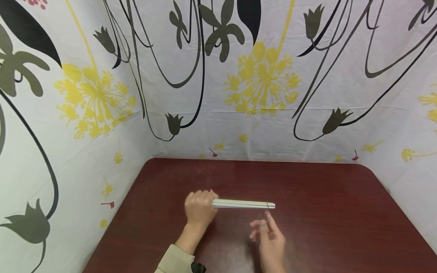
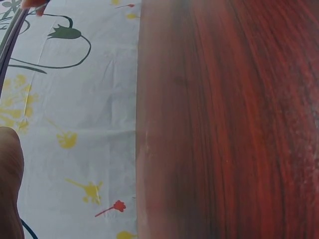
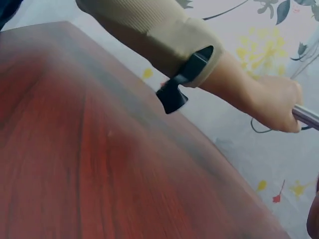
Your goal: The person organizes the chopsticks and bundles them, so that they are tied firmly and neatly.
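A bundle of slender pale sticks (image 1: 242, 204) is held level above the table, its free end pointing right. My left hand (image 1: 200, 206) grips it in a fist at the left end, which the fingers hide. Near the right end a thin dark band (image 1: 268, 205) crosses the sticks. Just below that end, my right hand (image 1: 273, 242) pinches a fine, thread-like strand (image 1: 268, 219) between thumb and forefinger. In the left wrist view the sticks (image 2: 11, 42) run up the left edge. The right wrist view shows the left fist (image 3: 274, 104) around them.
A dark red wood-grain table (image 1: 324, 212) with rounded far corners lies under both hands. White cloth (image 1: 211, 94) with flower prints hangs behind it and along the sides. A black strap with a small device (image 3: 182, 84) sits at the left sleeve's cuff.
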{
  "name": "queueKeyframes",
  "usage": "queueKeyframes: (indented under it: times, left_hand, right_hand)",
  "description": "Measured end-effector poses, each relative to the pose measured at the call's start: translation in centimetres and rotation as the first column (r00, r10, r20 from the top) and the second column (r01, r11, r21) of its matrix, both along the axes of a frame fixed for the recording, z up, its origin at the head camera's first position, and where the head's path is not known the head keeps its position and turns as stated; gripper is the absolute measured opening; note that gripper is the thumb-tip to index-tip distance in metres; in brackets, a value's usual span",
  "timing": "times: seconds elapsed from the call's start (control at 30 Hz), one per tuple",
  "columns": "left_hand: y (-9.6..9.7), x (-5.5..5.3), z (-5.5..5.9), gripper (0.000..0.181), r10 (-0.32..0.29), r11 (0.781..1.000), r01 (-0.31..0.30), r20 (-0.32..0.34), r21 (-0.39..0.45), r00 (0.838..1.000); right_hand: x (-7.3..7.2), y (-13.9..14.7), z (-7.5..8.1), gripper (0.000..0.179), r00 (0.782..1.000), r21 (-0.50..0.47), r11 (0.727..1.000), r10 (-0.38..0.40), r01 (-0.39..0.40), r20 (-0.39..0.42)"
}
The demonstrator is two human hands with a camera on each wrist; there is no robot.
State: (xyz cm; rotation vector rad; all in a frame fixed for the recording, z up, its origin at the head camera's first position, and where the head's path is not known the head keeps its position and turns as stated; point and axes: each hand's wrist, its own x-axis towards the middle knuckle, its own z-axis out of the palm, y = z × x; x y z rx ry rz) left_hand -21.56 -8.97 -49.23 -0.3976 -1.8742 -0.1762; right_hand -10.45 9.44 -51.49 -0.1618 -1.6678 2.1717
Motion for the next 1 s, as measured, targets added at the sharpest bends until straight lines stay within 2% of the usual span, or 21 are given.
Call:
queueKeyframes:
  times: [0.13,0.2,0.3,0.33,0.4,0.43,0.53,0.57,0.67,0.73,0.9,0.97,1.0]
  left_hand:
    - [0.1,0.0,-0.1,0.036,-0.007,1.0,0.007,0.0,-0.009,1.0]
    - [0.2,0.0,0.0,0.035,-0.011,1.0,0.011,-0.006,-0.018,1.0]
    - [0.1,0.0,0.1,0.035,-0.008,1.0,0.008,-0.017,-0.024,1.0]
    - [0.0,0.0,0.1,0.035,-0.008,1.0,0.008,-0.021,-0.025,1.0]
    - [-0.1,0.1,0.2,0.035,-0.012,1.0,0.011,-0.029,-0.027,0.999]
    - [-0.1,0.1,0.3,0.035,-0.015,1.0,0.014,-0.032,-0.027,0.999]
    - [-0.3,0.1,0.4,0.034,-0.025,0.999,0.024,-0.042,-0.027,0.999]
    - [-0.3,0.1,0.4,0.034,-0.027,0.999,0.026,-0.044,-0.025,0.999]
    - [-0.5,0.1,0.3,0.035,-0.031,0.999,0.03,-0.049,-0.019,0.998]
    - [-0.6,0.2,0.2,0.035,-0.037,0.999,0.036,-0.056,-0.018,0.998]
    - [-0.6,0.1,0.1,0.034,-0.056,0.998,0.055,-0.084,-0.025,0.995]
    - [-0.7,0.1,0.0,0.035,-0.062,0.998,0.06,-0.094,-0.024,0.994]
    - [-0.7,0.1,0.0,0.035,-0.063,0.998,0.061,-0.098,-0.023,0.993]
  right_hand:
    - [-0.3,0.2,0.1,0.043,0.994,0.002,0.995,0.104,-0.104,0.016]
    - [-0.6,0.4,-0.1,0.028,0.99,0.008,0.99,0.141,-0.141,-0.002]
    - [-1.0,1.0,-0.6,0.022,0.979,-0.037,0.982,0.179,-0.183,-0.094]
    - [-1.1,1.3,-0.8,0.026,0.97,-0.058,0.976,0.198,-0.208,-0.143]
    - [-1.2,1.8,-1.2,0.039,0.938,-0.085,0.959,0.242,-0.27,-0.246]
    - [-1.3,2.1,-1.5,0.044,0.914,-0.089,0.947,0.27,-0.309,-0.302]
    - [-1.5,2.5,-1.9,0.036,0.847,-0.093,0.912,0.329,-0.4,-0.417]
    - [-1.5,2.6,-2.0,0.033,0.834,-0.095,0.905,0.338,-0.416,-0.436]
    - [-1.6,2.9,-2.1,0.023,0.823,-0.097,0.897,0.348,-0.431,-0.448]
    - [-1.7,3.1,-2.0,0.024,0.811,-0.08,0.893,0.36,-0.442,-0.462]
    - [-2.4,3.5,-1.5,0.038,0.733,-0.021,0.878,0.386,-0.478,-0.561]
    - [-2.7,3.7,-1.3,0.041,0.714,-0.013,0.874,0.389,-0.486,-0.583]
    - [-2.8,3.8,-1.2,0.041,0.714,-0.006,0.875,0.39,-0.483,-0.581]
